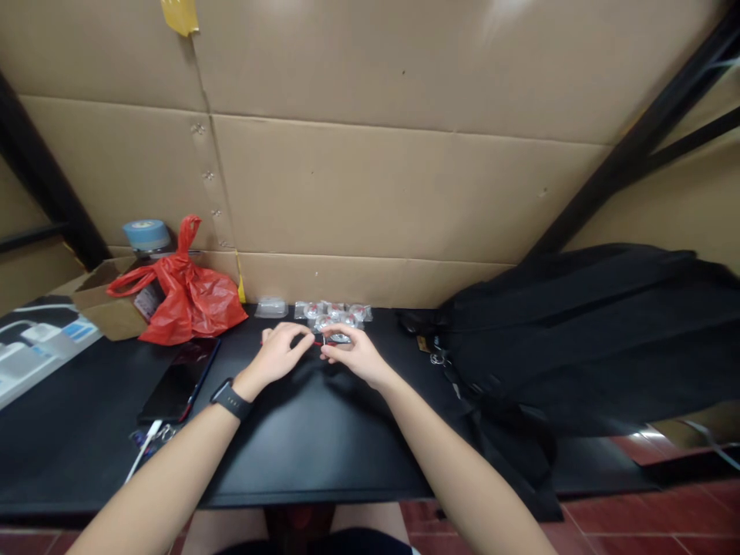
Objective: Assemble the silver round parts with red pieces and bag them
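My left hand, with a dark watch on its wrist, is closed in a pinch over the black table. Close beside it, my right hand pinches a small, thin silvery piece between thumb and fingers. A thin red cord shows between the two hands; the left fingertips seem to hold it, though its run is mostly hidden. Just behind the hands lie several clear packets with round silvery things marked red. Left of these sits a small clear plastic case.
On the left are a knotted red plastic bag, a cardboard box, a blue-lidded jar, a phone, keys and a white power strip. A black backpack fills the right side. Cardboard walls the back.
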Motion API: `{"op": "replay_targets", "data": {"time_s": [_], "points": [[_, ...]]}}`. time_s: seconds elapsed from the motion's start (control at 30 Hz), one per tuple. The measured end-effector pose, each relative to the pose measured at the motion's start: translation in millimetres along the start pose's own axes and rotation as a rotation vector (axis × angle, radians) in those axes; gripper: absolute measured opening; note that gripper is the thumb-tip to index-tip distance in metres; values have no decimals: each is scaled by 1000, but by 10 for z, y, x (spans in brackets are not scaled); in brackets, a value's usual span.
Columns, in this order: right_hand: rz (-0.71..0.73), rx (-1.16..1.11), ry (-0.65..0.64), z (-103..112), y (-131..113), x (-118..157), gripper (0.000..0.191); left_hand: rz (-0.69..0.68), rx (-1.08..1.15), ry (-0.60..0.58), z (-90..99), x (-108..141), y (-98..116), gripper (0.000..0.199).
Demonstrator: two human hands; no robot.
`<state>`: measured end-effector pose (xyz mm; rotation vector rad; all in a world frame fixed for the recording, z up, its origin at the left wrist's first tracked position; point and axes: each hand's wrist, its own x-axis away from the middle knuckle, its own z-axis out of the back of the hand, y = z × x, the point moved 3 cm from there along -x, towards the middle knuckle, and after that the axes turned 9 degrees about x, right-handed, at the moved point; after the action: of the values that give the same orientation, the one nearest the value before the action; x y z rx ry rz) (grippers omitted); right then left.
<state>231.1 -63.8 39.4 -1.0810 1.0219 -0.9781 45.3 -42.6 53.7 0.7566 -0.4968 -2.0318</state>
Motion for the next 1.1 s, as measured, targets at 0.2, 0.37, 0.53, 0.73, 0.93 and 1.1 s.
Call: {"op": "replay_targets", "data": {"time_s": [0.2, 0.37, 0.53, 0.73, 0.93, 1.1], "points": [[10, 73, 27, 39, 49, -22, 43, 112, -396, 0, 15, -140, -429, 40], [25, 135, 25, 70, 76, -32, 43, 181, -388, -49, -51, -140, -504, 50], [35, 130, 18, 97, 35, -27, 43, 173, -384, -28, -93, -124, -508, 50], [61, 122, 82, 206, -7, -47, 45, 29, -350, 107, 60, -99, -408, 47], [52, 112, 180, 336, -155, -21, 43, -232, -14, 233, 231, 9, -7, 38], [49, 208, 200, 410, -243, 11, 43, -257, 200, -25, -1, 71, 171, 24]]}}
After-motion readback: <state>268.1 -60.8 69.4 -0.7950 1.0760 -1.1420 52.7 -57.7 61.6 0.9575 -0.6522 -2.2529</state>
